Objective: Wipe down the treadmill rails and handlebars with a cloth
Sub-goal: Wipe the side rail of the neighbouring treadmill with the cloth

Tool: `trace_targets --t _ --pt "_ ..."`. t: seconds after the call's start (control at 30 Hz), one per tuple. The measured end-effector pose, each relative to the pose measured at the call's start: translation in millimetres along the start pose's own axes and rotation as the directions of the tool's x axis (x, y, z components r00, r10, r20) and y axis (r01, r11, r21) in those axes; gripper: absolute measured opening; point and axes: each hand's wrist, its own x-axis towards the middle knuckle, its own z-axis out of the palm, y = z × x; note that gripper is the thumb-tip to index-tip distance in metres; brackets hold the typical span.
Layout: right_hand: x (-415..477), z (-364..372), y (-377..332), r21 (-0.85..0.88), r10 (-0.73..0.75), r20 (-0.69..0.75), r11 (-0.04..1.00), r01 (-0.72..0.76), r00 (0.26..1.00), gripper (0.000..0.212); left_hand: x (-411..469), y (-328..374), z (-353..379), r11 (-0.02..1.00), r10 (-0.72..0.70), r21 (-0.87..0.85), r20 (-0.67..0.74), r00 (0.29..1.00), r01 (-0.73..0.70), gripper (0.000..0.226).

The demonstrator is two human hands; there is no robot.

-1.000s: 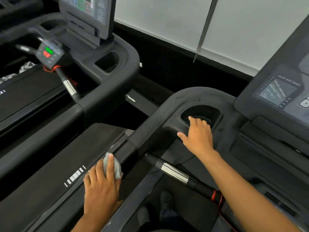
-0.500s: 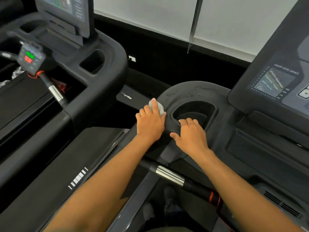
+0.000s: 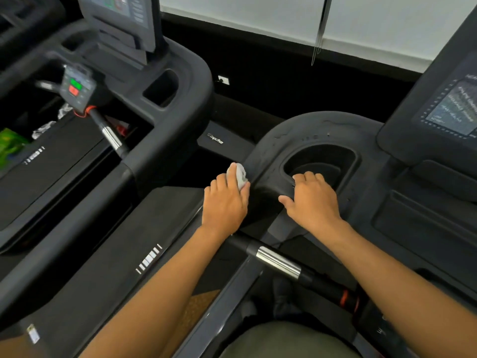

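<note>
Left hand [image 3: 224,202] presses a small grey cloth [image 3: 238,176] against the outer left side of the treadmill's curved handlebar [image 3: 273,148], beside the cup holder [image 3: 320,161]. Cloth is bunched, long axis running roughly along the fingers [image 3: 233,174], pointing away from the person; it lies under the fingers and sticks out past the fingertips on the rail side. Left fingers curled over the cloth, gripping it. Right hand [image 3: 313,202] rests flat on the handlebar, fingers loose over the cup holder's near edge, holding nothing.
</note>
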Motion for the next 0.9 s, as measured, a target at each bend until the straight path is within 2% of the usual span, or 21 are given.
trace_targets --t 0.2,0.37,0.47,0.63,0.9 --pt "-5.5 0.4 -6.7 -0.033 0.028 -0.007 0.999 -0.029 1.000 0.068 -103.0 -62.9 2.0 0.999 -0.033 0.036 -0.018 0.999 0.033 0.067" --pt "-14.4 3.0 -16.8 -0.069 0.064 -0.049 0.995 -0.067 0.997 0.063 -182.8 -114.9 0.3 0.990 -0.031 0.139 -0.030 0.999 0.035 0.071" --pt "-14.7 2.5 -21.3 -0.043 0.087 -0.055 0.995 -0.090 0.995 0.063 -198.9 -122.8 3.2 0.992 -0.074 0.102 -0.050 0.996 0.078 0.073" --pt "-12.1 1.3 -24.0 -0.010 0.137 -0.037 0.990 -0.138 0.990 0.066 -147.7 -83.3 8.6 0.990 -0.122 0.063 -0.079 0.989 0.127 0.066" --pt "-8.0 7.5 -31.1 0.005 0.228 -0.077 0.973 -0.229 0.971 0.067 -5.1 5.6 2.5 0.998 -0.039 -0.041 0.052 0.998 0.041 0.071"
